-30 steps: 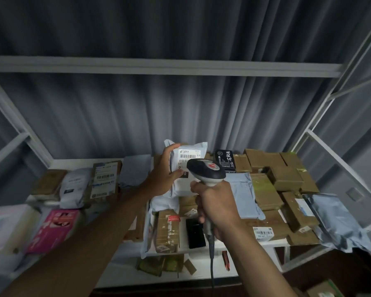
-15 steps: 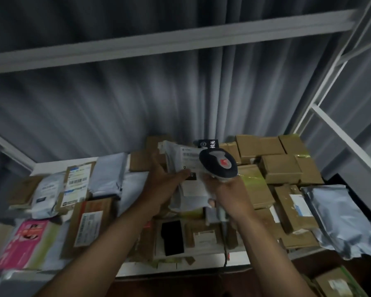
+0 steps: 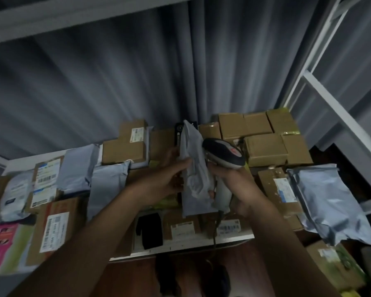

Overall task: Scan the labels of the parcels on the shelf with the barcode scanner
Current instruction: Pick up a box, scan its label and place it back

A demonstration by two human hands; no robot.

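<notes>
My left hand (image 3: 167,179) pinches a soft grey poly-bag parcel (image 3: 193,161) above the middle of the shelf. The bag stands edge-on, so its label does not show. My right hand (image 3: 237,185) grips the handle of the barcode scanner (image 3: 223,154), whose dark head with a red mark sits just right of the bag. The scanner's cable hangs down past the shelf's front edge (image 3: 234,237). Many other parcels lie on the shelf around both hands.
Brown cardboard boxes (image 3: 266,146) fill the back right. A large grey bag (image 3: 328,198) overhangs the right end. Labelled boxes (image 3: 54,226) and grey bags (image 3: 77,166) cover the left, with a pink packet (image 3: 2,243) at far left. A white rack post (image 3: 338,116) rises at right.
The grey bag has turned from label-facing to edge-on and come lower. Both hands dropped toward the shelf, and the camera tilted down and shifted left.
</notes>
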